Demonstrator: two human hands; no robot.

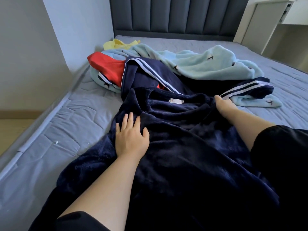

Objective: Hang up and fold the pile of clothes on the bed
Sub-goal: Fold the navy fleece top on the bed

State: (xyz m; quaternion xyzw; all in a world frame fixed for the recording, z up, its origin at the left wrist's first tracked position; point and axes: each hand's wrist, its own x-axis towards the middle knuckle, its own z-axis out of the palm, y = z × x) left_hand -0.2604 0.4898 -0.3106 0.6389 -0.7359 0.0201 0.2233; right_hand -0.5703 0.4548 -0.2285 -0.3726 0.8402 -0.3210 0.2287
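Observation:
A dark navy fleece top (pixel 180 147) lies spread on the bed (pixel 66 122), its neckline with a white label facing away from me. My left hand (pixel 131 135) rests flat on its left shoulder with the fingers spread. My right hand (pixel 225 105) grips the fabric at the right shoulder, fingers tucked into the cloth. Behind it lies the pile: a navy garment with white stripes (pixel 150 75), a light blue fleece piece (pixel 208 64), a red garment (pixel 108 65) and a yellow one (pixel 120 43).
The grey padded headboard (pixel 175 14) stands at the far end. A wall (pixel 33 47) runs close along the bed's left side. White furniture (pixel 275 30) stands at the far right. Bare mattress shows left of the top and at the far right.

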